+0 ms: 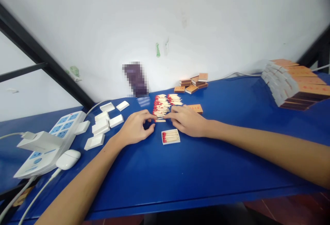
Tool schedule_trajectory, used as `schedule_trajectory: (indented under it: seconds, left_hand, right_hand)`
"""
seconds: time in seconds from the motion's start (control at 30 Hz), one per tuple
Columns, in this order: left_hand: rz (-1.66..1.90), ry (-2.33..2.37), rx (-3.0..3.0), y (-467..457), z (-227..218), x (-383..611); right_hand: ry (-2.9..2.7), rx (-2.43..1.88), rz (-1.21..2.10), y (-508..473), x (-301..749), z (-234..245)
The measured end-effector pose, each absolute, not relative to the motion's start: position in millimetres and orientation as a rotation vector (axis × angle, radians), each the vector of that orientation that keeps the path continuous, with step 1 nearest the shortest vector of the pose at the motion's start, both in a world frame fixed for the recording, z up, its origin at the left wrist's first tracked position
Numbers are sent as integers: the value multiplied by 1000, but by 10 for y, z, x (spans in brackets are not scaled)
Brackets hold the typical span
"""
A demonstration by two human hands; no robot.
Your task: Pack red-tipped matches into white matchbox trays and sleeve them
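On the blue table [180, 170] lie two heaps of red-tipped matches [165, 104]. My left hand [136, 127] and my right hand [187, 120] meet at the near edge of the heaps, each pinching the ends of a small bundle of matches [160, 117]. Just in front of my hands sits a white inner tray [170, 136] partly filled with matches. An orange matchbox sleeve [195, 108] lies beside my right hand.
Several empty white trays [103, 125] lie at the left. A white power strip [48, 140] with a plugged adapter and a white earbud case [68, 159] sit at the far left. Orange matchboxes [192, 83] lie at the back, with a big stack [296, 84] at the right.
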State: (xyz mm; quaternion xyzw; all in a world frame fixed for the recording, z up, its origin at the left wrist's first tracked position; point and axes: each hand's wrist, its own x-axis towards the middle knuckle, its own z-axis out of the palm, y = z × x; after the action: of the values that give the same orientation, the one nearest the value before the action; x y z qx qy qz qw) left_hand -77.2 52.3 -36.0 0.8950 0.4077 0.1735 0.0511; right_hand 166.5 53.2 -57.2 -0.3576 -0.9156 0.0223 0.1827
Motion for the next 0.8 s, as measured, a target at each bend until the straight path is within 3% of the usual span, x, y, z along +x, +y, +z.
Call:
schedule_trajectory:
  seconds: [0.8]
  left_hand:
    - [551,1297,2716,529,-357,-798]
  right_hand:
    - [-2622,-1051,75,519,1651,-531]
